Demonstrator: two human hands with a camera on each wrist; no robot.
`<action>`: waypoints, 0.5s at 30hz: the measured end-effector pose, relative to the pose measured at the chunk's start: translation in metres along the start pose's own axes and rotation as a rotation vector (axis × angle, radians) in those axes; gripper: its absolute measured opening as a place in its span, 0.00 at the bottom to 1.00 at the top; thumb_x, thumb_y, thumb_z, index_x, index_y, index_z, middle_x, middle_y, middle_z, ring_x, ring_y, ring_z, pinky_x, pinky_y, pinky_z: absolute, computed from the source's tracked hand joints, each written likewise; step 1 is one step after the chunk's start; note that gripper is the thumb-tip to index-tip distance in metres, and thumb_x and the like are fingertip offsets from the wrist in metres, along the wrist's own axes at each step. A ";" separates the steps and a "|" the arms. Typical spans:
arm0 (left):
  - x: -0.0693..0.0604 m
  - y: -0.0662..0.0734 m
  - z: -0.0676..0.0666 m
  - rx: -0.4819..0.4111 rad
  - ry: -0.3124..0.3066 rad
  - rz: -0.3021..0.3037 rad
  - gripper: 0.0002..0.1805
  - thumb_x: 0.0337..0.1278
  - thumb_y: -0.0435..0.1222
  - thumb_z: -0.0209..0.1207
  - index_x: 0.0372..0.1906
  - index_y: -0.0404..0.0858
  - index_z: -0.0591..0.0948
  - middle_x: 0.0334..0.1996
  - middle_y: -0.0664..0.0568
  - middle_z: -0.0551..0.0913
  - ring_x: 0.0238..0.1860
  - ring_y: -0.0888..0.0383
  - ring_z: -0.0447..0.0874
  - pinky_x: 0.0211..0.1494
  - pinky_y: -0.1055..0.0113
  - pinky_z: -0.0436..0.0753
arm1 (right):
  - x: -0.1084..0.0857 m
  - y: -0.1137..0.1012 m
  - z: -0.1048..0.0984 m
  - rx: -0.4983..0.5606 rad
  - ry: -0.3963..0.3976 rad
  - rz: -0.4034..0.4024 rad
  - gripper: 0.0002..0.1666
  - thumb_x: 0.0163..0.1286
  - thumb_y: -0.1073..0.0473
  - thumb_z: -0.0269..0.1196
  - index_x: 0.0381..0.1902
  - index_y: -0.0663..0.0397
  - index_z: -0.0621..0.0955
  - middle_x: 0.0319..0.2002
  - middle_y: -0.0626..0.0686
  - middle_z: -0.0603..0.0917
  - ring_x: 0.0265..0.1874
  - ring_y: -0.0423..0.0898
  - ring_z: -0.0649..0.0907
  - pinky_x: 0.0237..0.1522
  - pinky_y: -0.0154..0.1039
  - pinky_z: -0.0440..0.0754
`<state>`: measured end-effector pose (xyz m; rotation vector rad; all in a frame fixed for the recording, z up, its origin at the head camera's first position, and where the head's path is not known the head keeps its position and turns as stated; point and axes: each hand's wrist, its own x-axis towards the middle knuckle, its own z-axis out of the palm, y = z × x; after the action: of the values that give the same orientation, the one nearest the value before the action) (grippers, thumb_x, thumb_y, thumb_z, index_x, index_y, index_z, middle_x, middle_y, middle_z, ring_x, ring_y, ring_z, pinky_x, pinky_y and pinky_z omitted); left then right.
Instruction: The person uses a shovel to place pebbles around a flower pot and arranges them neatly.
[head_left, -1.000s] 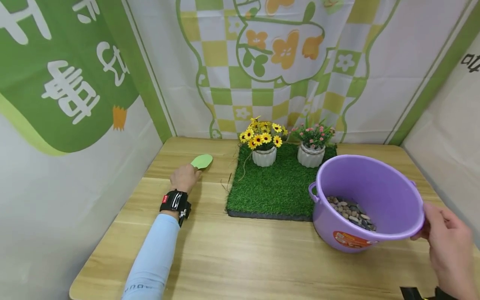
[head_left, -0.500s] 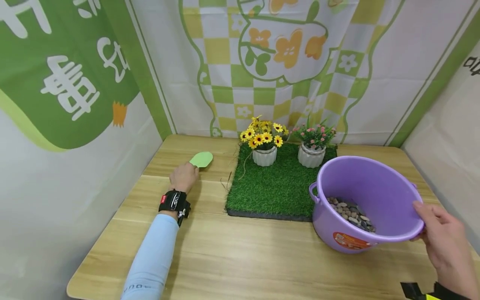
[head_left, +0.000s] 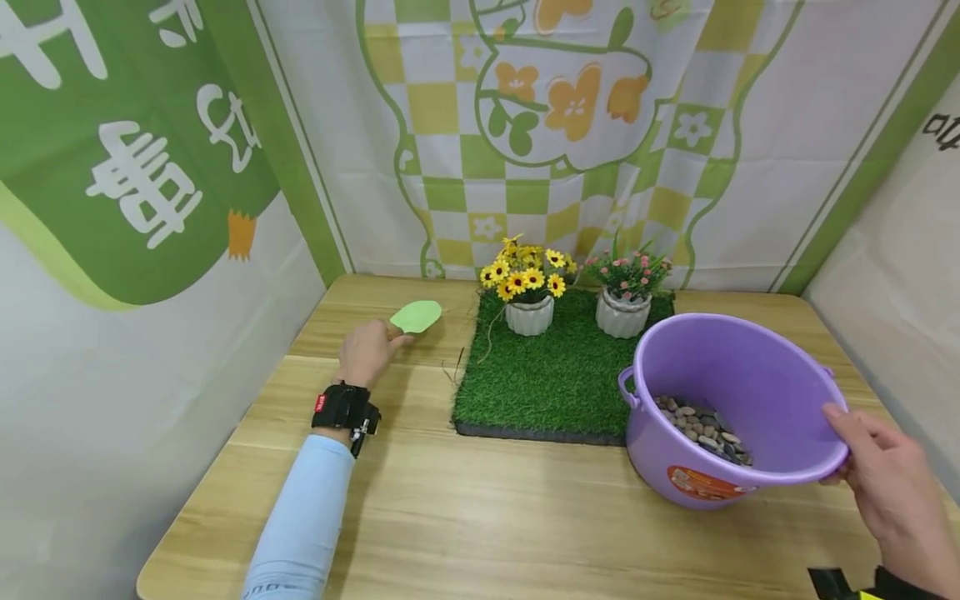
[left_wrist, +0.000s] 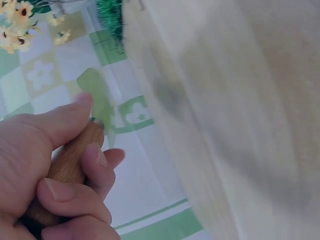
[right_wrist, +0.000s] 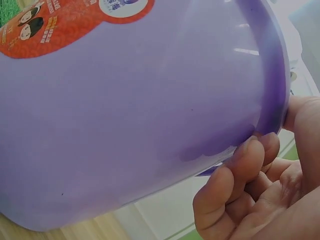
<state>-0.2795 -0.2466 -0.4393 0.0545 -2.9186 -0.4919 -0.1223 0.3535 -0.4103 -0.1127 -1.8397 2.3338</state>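
Note:
My left hand [head_left: 365,354] grips the wooden handle [left_wrist: 75,157] of a small garden trowel, its fingers curled round it. The trowel's light green blade [head_left: 416,316] points away to the right, left of the turf mat. At the right, my right hand [head_left: 888,475] pinches the rim of a purple bucket [head_left: 675,442], thumb over the edge and fingertips [right_wrist: 250,155] against the outer wall. The bucket is tilted towards me and leans to the right. Pebbles [head_left: 701,427] lie in its bottom.
A green artificial turf mat [head_left: 536,387] lies mid-table. On it stand a white pot of yellow flowers [head_left: 528,317] and a white pot of pink flowers [head_left: 624,312]. Printed fabric [head_left: 465,150] walls in the wooden table [head_left: 480,517] at the back and sides.
The trowel's blade has shifted a little to the right and turned, with my left hand around its handle. My right thumb has come over the bucket's rim; the bucket has barely moved.

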 end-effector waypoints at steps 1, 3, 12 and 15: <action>-0.001 0.002 -0.003 0.000 -0.017 0.004 0.22 0.60 0.54 0.62 0.30 0.38 0.87 0.15 0.50 0.71 0.15 0.59 0.62 0.17 0.67 0.60 | 0.000 0.000 0.000 -0.001 -0.005 -0.001 0.20 0.74 0.66 0.56 0.19 0.59 0.82 0.17 0.46 0.78 0.13 0.40 0.77 0.16 0.33 0.75; -0.004 0.005 -0.009 0.004 -0.034 0.025 0.21 0.61 0.53 0.62 0.41 0.39 0.88 0.21 0.48 0.79 0.16 0.59 0.64 0.17 0.68 0.61 | 0.000 0.001 0.000 -0.003 -0.010 -0.006 0.21 0.74 0.66 0.56 0.19 0.59 0.82 0.17 0.46 0.78 0.13 0.40 0.77 0.16 0.33 0.74; -0.016 0.016 -0.039 0.023 -0.087 0.126 0.18 0.64 0.49 0.61 0.37 0.37 0.87 0.30 0.45 0.86 0.21 0.57 0.75 0.22 0.67 0.67 | 0.000 0.003 0.000 0.030 -0.030 0.015 0.20 0.74 0.67 0.55 0.22 0.60 0.85 0.19 0.47 0.80 0.14 0.41 0.78 0.18 0.33 0.76; -0.019 0.023 -0.049 0.036 -0.086 0.172 0.18 0.64 0.49 0.61 0.43 0.37 0.87 0.38 0.43 0.88 0.25 0.56 0.80 0.26 0.67 0.71 | 0.000 0.004 0.000 0.030 -0.041 0.022 0.20 0.75 0.67 0.54 0.23 0.60 0.85 0.19 0.47 0.80 0.14 0.41 0.79 0.18 0.33 0.77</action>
<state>-0.2524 -0.2398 -0.3897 -0.2170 -2.9804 -0.4235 -0.1222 0.3527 -0.4144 -0.0818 -1.8307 2.3949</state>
